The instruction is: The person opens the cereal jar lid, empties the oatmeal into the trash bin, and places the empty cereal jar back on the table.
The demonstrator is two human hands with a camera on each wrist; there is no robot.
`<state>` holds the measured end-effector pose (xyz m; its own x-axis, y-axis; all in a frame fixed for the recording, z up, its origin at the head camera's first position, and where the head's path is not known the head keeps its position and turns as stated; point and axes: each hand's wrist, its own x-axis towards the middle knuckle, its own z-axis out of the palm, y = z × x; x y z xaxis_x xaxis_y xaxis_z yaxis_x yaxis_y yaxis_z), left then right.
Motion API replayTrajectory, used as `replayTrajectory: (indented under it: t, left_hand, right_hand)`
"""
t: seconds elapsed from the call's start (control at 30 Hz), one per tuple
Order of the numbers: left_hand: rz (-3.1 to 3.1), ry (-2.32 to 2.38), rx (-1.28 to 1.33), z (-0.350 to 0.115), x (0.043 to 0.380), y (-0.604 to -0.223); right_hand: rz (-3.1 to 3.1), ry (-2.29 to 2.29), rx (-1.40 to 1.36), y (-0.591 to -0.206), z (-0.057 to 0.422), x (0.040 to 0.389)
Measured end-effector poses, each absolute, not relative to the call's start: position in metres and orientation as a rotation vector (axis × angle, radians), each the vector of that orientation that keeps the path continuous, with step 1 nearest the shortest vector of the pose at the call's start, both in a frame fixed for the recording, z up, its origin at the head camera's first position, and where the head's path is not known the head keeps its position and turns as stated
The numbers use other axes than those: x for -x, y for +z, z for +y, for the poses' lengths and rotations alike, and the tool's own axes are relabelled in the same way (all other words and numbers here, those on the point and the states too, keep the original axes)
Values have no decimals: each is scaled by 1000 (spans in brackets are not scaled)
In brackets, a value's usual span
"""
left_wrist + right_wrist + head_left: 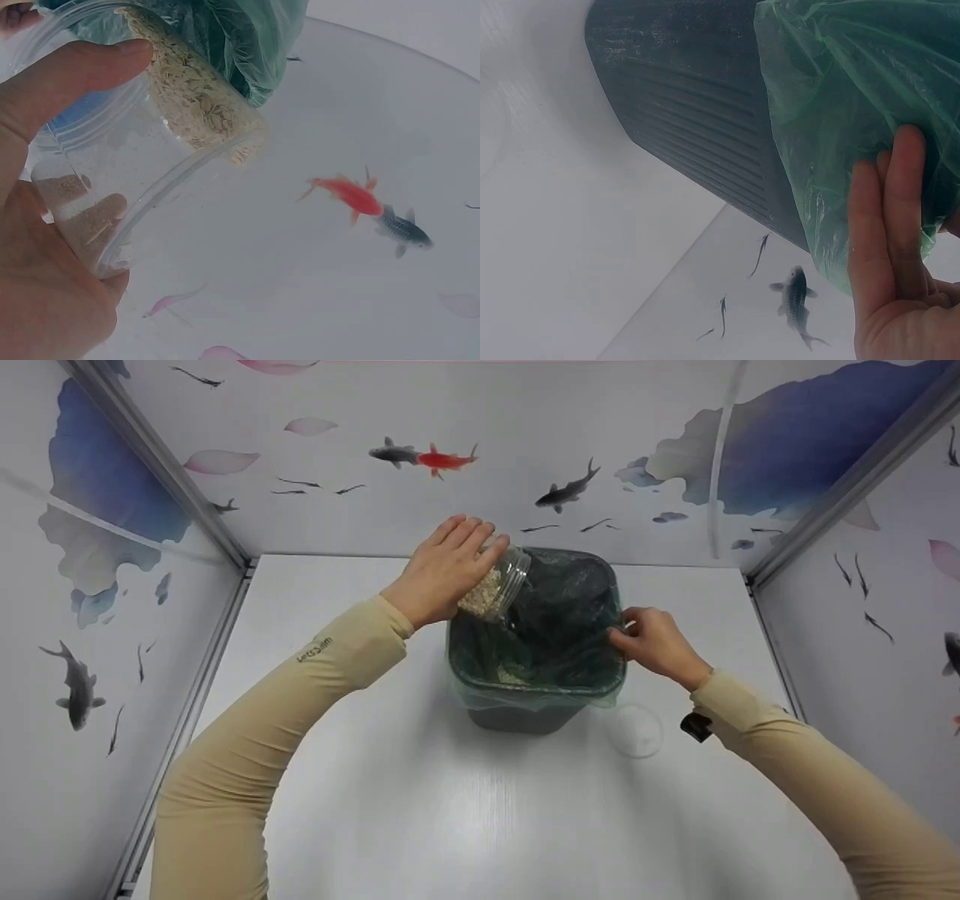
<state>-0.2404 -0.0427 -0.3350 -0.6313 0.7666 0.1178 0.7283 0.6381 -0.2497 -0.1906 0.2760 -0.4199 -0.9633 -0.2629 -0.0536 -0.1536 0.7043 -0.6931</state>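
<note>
My left hand grips a clear jar that is tipped on its side, its mouth over the left part of a dark grey bin. Pale, flaky grain lies along the lower wall of the jar in the left wrist view. A green plastic bag lines the bin and folds over its rim. Inside, a small patch of grain shows near the front. At the bin's right rim, my right hand pinches the bag's edge, with fingers against the outside of the bag in the right wrist view.
A round clear lid lies on the white table, just right of the bin's front. White panels printed with fish and leaves stand behind and on both sides, with metal posts at the corners.
</note>
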Motion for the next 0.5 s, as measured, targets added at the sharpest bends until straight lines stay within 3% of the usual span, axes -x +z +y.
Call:
replayTrajectory:
  t: [0.5]
  left_hand:
    - [-2580, 267, 1233, -42, 240, -334]
  right_hand:
    - [2758, -1079, 321, -420, 276, 191]
